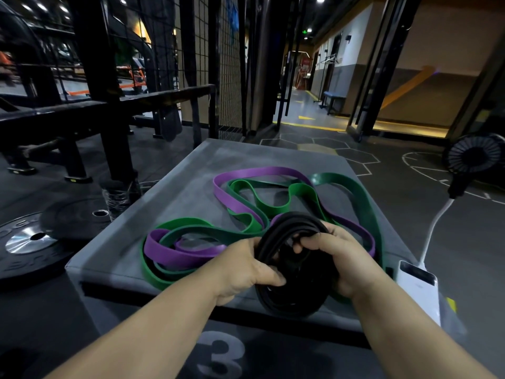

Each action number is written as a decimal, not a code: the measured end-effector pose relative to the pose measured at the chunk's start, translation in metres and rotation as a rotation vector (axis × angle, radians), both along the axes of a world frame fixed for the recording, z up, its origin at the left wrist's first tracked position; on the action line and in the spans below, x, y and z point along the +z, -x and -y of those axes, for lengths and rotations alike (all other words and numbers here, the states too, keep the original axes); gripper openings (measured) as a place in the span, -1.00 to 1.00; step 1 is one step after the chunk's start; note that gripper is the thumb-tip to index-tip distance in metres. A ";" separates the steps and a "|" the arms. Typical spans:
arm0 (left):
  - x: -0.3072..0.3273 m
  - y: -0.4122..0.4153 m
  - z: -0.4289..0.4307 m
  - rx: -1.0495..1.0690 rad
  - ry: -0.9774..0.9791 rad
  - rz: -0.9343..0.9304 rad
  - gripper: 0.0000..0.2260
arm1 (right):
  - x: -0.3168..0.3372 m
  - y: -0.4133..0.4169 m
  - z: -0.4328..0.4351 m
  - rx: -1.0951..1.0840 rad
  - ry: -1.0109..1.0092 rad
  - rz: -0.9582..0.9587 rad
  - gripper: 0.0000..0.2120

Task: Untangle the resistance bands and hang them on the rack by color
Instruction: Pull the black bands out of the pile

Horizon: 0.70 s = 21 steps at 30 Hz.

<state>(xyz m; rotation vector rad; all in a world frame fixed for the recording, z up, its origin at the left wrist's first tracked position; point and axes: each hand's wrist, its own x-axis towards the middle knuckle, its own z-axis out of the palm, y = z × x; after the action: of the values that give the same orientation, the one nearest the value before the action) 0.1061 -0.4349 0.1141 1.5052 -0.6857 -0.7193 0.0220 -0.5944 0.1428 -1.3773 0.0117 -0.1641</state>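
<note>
Both hands meet over the near edge of a grey padded box [246, 154]. The left hand [243, 266] and right hand [336, 258] each grip a coil of black bands [295, 224], fingers curled round it, with its lower loops resting on the box. Behind it, green bands [191, 223] and purple bands [177, 255] lie woven through each other across the box top. Untangling looks barely begun, and the black coil seems the first to be separated. Next it likely needs lifting free of the green loop under the right wrist, then carrying to the black metal frame [98, 77] beyond, probably the rack.
</note>
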 end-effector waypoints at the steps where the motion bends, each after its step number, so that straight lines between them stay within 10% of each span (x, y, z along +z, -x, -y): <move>1: 0.002 0.001 -0.001 -0.007 0.005 -0.006 -0.64 | 0.000 0.000 0.000 0.002 0.006 -0.003 -0.90; 15: 0.007 0.013 -0.001 -0.112 0.331 -0.218 -0.57 | -0.001 0.001 0.006 0.051 -0.044 -0.081 -0.77; 21: 0.010 0.013 -0.004 -0.046 0.483 -0.316 -0.82 | 0.005 0.003 0.002 0.035 0.029 -0.048 -0.87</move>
<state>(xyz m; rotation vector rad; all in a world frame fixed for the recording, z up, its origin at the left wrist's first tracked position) 0.0927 -0.4313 0.1244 0.9131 -0.5995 -0.7425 0.0193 -0.5963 0.1483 -1.4090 0.0251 -0.1026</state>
